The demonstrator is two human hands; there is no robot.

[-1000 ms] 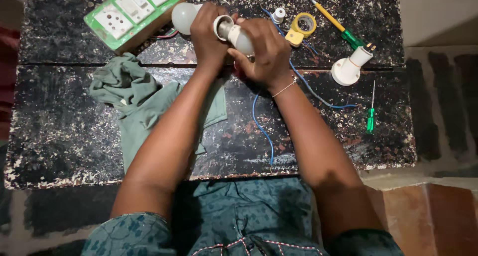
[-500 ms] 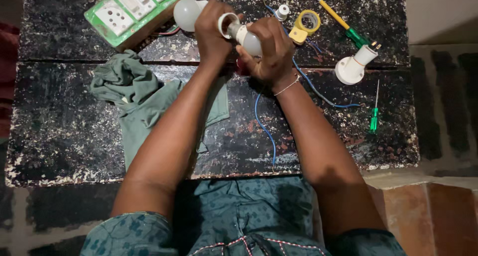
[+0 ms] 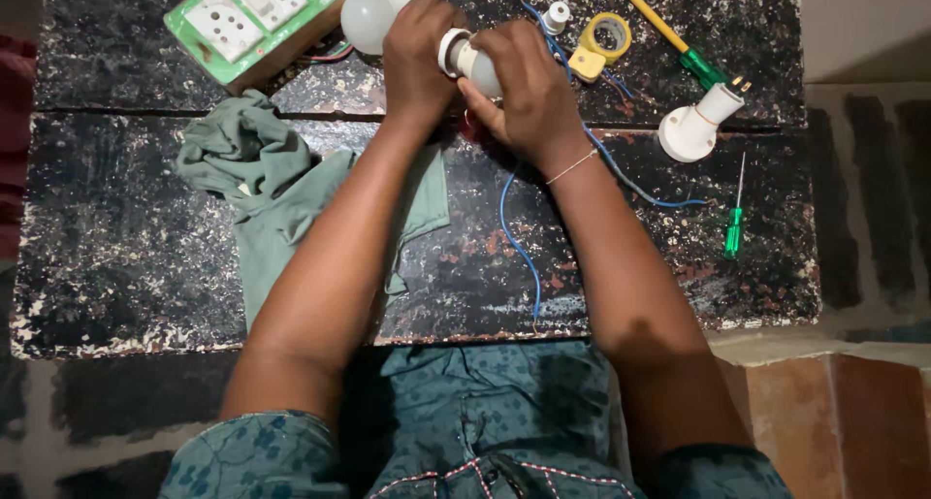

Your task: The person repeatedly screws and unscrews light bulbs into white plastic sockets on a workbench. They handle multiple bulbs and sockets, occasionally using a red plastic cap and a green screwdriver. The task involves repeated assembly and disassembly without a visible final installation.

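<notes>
My left hand (image 3: pixel 419 48) grips the neck of a white light bulb (image 3: pixel 366 17) whose round globe sticks out to the left. My right hand (image 3: pixel 529 87) closes around a white lamp holder (image 3: pixel 468 59) joined to the bulb's base. Both hands meet above the dark speckled tabletop (image 3: pixel 136 276), near its far edge. A blue wire (image 3: pixel 519 252) runs from under my right hand toward the near edge.
A green switchboard with white sockets (image 3: pixel 247 19) lies at the far left. A crumpled green cloth (image 3: pixel 272 203) sits under my left forearm. To the right lie a yellow tape roll (image 3: pixel 603 43), a yellow-green screwdriver (image 3: pixel 669 38), a second white lamp holder (image 3: pixel 693 126) and a small green screwdriver (image 3: pixel 735 223).
Both hands stay on the bulb and holder with only a slight shift of grip. The view has drifted a little, so everything sits slightly lower and to the right.
</notes>
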